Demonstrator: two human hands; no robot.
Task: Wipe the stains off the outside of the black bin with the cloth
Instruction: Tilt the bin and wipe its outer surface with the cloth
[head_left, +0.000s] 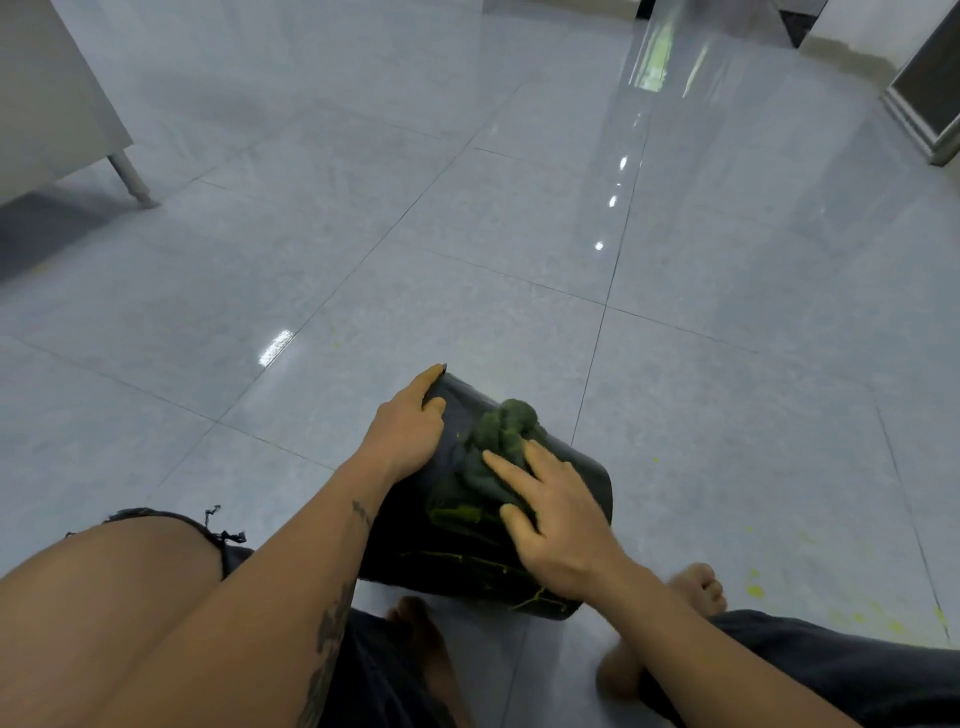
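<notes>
The black bin (582, 473) lies tipped on its side on the grey tiled floor, between my knees. Yellow-green stains (457, 514) streak its upper side and run down toward the near edge. A crumpled dark green cloth (498, 431) rests on the bin's side. My right hand (556, 509) lies flat on the cloth's near part, fingers spread, pressing it onto the bin. My left hand (408, 423) grips the bin's far left edge, fingers curled around it.
My bare knees and feet (698, 587) frame the bin. Yellow splatters (756, 590) dot the floor at the right. A white cabinet with a metal leg (130, 179) stands at the far left, a framed panel (924, 88) at the far right.
</notes>
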